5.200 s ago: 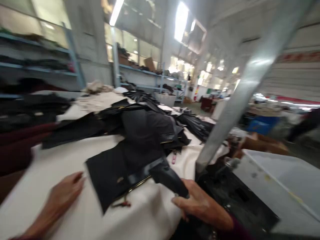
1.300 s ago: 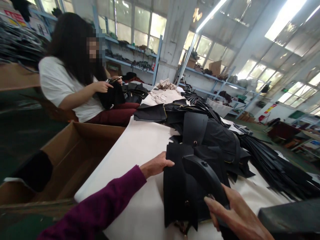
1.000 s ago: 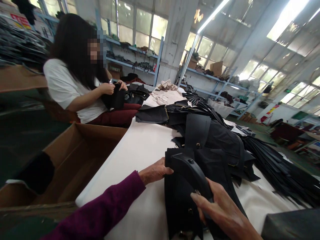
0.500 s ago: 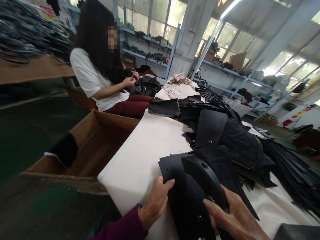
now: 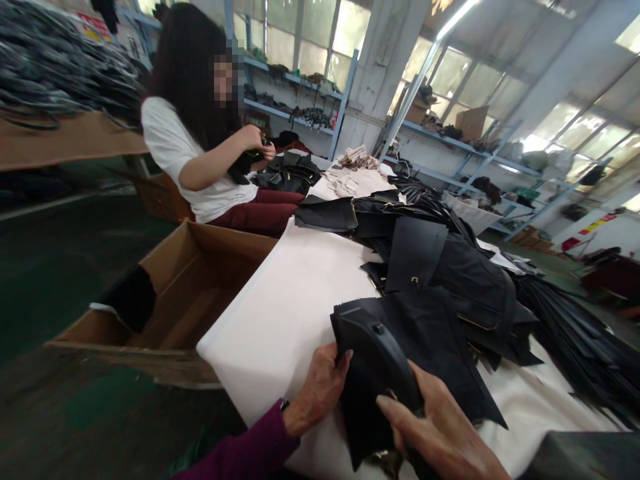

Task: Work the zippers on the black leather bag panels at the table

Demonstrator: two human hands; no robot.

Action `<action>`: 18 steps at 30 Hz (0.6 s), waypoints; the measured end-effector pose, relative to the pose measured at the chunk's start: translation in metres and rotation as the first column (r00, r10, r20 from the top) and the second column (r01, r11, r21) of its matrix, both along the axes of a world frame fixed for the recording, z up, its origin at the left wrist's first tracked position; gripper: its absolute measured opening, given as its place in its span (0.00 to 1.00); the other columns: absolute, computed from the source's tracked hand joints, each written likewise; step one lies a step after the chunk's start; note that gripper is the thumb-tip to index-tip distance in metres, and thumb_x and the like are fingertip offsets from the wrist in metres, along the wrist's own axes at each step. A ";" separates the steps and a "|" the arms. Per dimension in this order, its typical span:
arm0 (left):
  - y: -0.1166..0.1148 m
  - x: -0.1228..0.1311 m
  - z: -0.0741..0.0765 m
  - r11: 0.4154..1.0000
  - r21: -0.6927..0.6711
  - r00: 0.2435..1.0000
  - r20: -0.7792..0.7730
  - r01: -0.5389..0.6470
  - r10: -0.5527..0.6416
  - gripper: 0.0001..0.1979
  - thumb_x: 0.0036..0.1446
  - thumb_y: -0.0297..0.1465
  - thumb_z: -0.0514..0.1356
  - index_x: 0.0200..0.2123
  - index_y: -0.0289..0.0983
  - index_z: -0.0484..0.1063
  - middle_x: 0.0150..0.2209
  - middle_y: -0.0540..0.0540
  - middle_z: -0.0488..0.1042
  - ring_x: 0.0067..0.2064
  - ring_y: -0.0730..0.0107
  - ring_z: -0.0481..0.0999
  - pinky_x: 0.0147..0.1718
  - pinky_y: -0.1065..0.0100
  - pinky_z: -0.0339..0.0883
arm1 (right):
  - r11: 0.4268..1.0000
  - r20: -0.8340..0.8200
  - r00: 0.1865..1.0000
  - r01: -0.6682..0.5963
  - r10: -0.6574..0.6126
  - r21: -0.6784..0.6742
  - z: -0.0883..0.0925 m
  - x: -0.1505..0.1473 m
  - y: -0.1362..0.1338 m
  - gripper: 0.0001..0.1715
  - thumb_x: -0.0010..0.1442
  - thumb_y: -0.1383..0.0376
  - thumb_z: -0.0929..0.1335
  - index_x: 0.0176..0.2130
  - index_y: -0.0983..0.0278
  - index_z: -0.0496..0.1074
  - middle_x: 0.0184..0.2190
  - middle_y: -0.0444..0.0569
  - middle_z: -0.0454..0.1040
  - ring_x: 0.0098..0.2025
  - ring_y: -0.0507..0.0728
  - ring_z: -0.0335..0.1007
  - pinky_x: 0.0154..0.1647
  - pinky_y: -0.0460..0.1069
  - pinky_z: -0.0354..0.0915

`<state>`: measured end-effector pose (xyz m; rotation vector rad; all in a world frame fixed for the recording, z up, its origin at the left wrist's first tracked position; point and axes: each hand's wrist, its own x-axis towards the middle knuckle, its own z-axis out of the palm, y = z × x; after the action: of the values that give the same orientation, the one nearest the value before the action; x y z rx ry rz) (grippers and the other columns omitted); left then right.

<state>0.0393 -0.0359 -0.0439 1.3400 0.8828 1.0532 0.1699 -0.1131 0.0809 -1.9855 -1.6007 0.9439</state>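
A black bag piece [image 5: 425, 347] with a curved black handle [image 5: 385, 353] lies at the near edge of a white-covered table [image 5: 295, 300]. My left hand [image 5: 320, 390], in a purple sleeve, grips the piece's left edge. My right hand [image 5: 435, 433] is closed around the lower end of the handle. A metal fitting shows under the piece's bottom edge.
A heap of black bag parts [image 5: 450, 267] covers the table's middle and right. An open cardboard box [image 5: 175, 293] sits on the floor at the left. A seated person in a white shirt [image 5: 200, 153] handles black material at the far end. Shelves line the back wall.
My left hand slid down the piece's left edge toward me. The piece and handle came closer to the table's near edge. The seated person raised both hands.
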 end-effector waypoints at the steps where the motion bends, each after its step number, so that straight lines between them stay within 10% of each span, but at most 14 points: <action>1: 0.001 0.001 0.000 1.000 -0.005 1.000 -0.019 -0.003 0.002 0.14 0.57 0.36 0.54 0.36 0.35 0.75 0.32 0.46 0.74 0.33 0.65 0.68 0.32 0.70 0.63 | 1.000 -0.017 1.000 -0.018 0.018 0.007 0.004 0.002 0.003 0.13 0.56 0.55 0.65 0.34 0.63 0.67 0.20 0.40 0.70 0.21 0.54 0.69 0.23 0.46 0.65; 9: 0.010 0.005 0.003 0.995 -0.084 0.997 0.047 -0.057 0.061 0.12 0.51 0.30 0.57 0.38 0.34 0.75 0.37 0.45 0.76 0.39 0.61 0.72 0.42 0.66 0.64 | 0.988 0.083 0.990 0.102 -0.112 0.113 0.031 0.051 -0.007 0.22 0.58 0.52 0.62 0.19 0.60 0.61 0.17 0.41 0.65 0.23 0.54 0.63 0.25 0.47 0.59; 18: 0.009 0.004 -0.004 0.994 -0.104 0.997 0.071 0.028 -0.021 0.12 0.50 0.29 0.59 0.39 0.35 0.76 0.38 0.46 0.77 0.39 0.60 0.74 0.41 0.66 0.66 | 0.997 -0.039 0.996 0.074 -0.074 0.000 -0.004 0.043 -0.005 0.15 0.56 0.54 0.66 0.28 0.63 0.66 0.17 0.39 0.68 0.20 0.53 0.67 0.23 0.46 0.63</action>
<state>0.0431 -0.0271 -0.0476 1.2164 0.8556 1.0149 0.2129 -0.1178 0.0766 -1.9982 -1.4956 0.9470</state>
